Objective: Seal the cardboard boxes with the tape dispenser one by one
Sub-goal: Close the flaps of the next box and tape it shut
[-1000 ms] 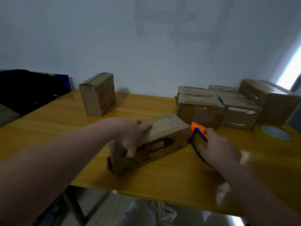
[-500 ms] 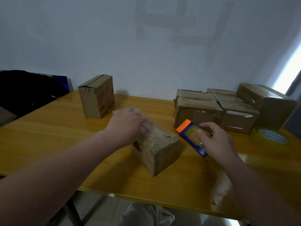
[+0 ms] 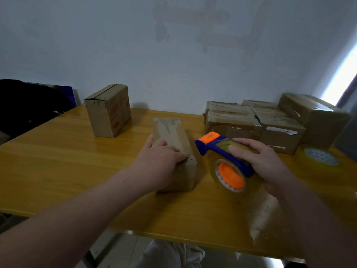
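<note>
A long brown cardboard box (image 3: pixel 172 132) lies in the middle of the yellow wooden table (image 3: pixel 58 163), its length pointing away from me. My left hand (image 3: pixel 158 161) rests on the near end of its top, fingers lying across the box. To its right my right hand (image 3: pixel 262 161) grips a blue and orange tape dispenser (image 3: pixel 226 159) with a clear tape roll, held just above the table beside the box and apart from it. A loose strip of clear tape (image 3: pixel 264 209) trails under my right forearm.
An upright small box (image 3: pixel 109 111) stands at the back left. Several more boxes (image 3: pixel 251 120) are packed at the back right, a larger one (image 3: pixel 313 117) beyond them. A spare tape roll (image 3: pixel 320 157) lies at the right edge. Dark bags (image 3: pixel 25 105) sit left of the table.
My left hand has turned the long box from lying across the table to pointing away from me. My right hand has lifted the dispenser and tilted it so the roll faces me.
</note>
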### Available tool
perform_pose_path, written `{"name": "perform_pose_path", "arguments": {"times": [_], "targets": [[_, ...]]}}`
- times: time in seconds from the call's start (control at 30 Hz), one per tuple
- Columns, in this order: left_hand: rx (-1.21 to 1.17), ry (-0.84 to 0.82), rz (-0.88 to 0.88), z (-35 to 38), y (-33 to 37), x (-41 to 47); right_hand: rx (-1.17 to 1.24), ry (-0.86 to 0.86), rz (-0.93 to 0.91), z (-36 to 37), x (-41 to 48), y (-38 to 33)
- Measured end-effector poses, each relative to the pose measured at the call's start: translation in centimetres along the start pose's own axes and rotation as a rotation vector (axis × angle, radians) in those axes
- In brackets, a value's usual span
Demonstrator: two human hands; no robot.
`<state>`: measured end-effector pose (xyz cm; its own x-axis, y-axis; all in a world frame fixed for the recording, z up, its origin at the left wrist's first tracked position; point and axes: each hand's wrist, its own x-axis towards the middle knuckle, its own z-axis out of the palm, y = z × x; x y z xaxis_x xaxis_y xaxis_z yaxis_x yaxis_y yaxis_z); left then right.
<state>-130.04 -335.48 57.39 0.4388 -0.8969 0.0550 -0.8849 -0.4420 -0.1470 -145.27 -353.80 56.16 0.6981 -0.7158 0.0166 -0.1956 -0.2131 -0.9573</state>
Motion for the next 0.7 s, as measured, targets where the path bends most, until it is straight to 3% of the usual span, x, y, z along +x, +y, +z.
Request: {"name": "perform_pose_path", "arguments": {"times": [0.27, 0.43, 0.53, 0.7], "targets": [[0.004, 0.032, -0.056, 0.7, -0.6, 0.0, -0.518, -0.098, 0.02, 0.1, 0.7, -0.9], [-0.021, 0.066, -0.057, 1.1, -0.8, -0.2, -0.71, -0.001, -0.074, 0.8, 0.2, 0.2], [-0.057, 0.115, -0.048, 1.3, -0.8, -0.6, -0.651, 0.092, -0.078, 0.7, -0.1, 0.8], [-0.105, 0.136, -0.065, 2.0, -0.7, -0.8, -0.289, -0.007, -0.12, -0.6, -1.2, 1.5]]}}
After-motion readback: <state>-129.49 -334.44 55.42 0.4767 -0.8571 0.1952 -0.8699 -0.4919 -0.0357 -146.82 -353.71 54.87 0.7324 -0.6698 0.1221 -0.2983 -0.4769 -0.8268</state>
